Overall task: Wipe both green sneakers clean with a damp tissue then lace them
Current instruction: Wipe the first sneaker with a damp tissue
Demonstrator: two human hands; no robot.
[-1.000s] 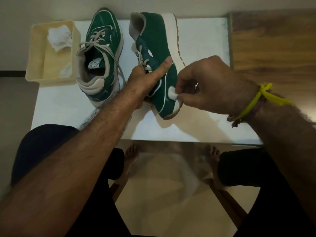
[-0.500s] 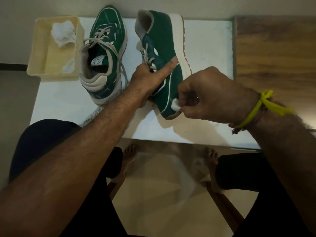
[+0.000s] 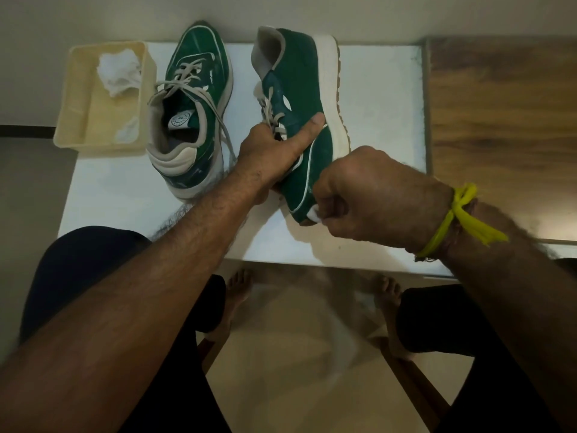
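Seated person, head view looking down on a white table (image 3: 374,89)

Right sneaker (image 3: 299,126) tipped on its side, white sole facing right, opening toward the far edge, toe toward the person. Left hand (image 3: 274,151) grips it at the laces: thumb laid flat along the green upper, fingers tucked under on the lace side, out of sight. Toe end sits low, at or just above the table; contact cannot be told

Right hand (image 3: 368,195) clenched at the toe of that sneaker, fingers curled round a small wad of white tissue (image 3: 313,215). Only a corner of the tissue shows, pressed against the toe near the white trim line. Yellow band (image 3: 462,217) tied at the right wrist

Left sneaker (image 3: 190,114) stands upright on the table, left of the held one, heel toward the person, toe toward the wall. Pale laces threaded through the upper eyelets, loose ends trailing over its right side toward the left hand. Round label visible on the insole

Cream tray (image 3: 75,120) at the far-left corner of the table, just beside the left sneaker. Inside: a crumpled white tissue at the far end, a smaller scrap at the near end

Wooden surface (image 3: 499,104) right of the table. Bare feet and dark shorts below the near edge
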